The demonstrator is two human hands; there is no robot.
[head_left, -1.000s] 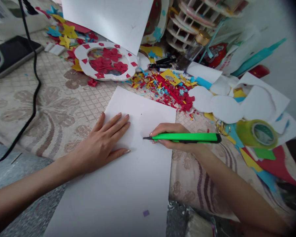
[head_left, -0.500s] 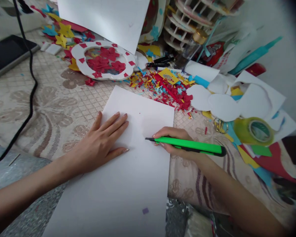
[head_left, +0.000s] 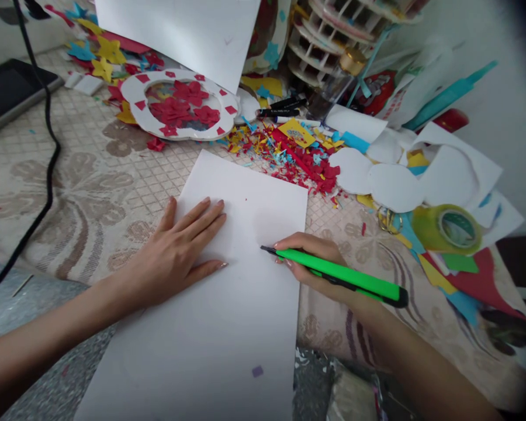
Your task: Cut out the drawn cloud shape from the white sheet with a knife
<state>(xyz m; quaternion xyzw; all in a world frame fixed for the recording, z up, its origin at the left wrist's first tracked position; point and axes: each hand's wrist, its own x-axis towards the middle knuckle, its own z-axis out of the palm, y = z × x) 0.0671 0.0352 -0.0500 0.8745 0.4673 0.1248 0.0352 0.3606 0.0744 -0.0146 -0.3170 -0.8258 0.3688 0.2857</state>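
On white paper (head_left: 214,345), left hand (head_left: 179,254) flat; across right edge, green cutter (head_left: 353,275) in grip of right hand (head_left: 316,245)

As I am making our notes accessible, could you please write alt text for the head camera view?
A person's right hand holds a slim, green utility knife over a large white sheet, on which the left hand lies flat. Beyond lie small red, yellow and blue scraps and a scalloped white frame.
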